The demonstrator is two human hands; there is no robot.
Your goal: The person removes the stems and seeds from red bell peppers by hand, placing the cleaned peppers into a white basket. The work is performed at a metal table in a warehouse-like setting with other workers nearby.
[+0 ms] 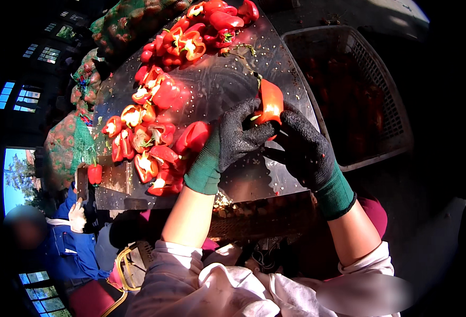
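Observation:
My left hand (238, 134), in a green and black coated glove, has its fingers closed on an orange-red pepper piece (271, 100) above the steel table (217, 79). My right hand (304, 150), gloved the same way, is curled at the pepper's right and lower side; whether a tool sits inside those fingers is hard to make out. Cut red peppers (146, 169) lie in groups along the table's left and far parts, some showing pale seeded insides (190, 45). Loose seeds are scattered over the metal.
A large plastic crate (367, 55) holding red contents stands right of the table. Green mesh sacks (64, 148) line the left side. At lower left, a co-worker in blue (74, 248) has a white-gloved hand (77, 216) near the table edge, beside a yellow-framed chair (124, 269).

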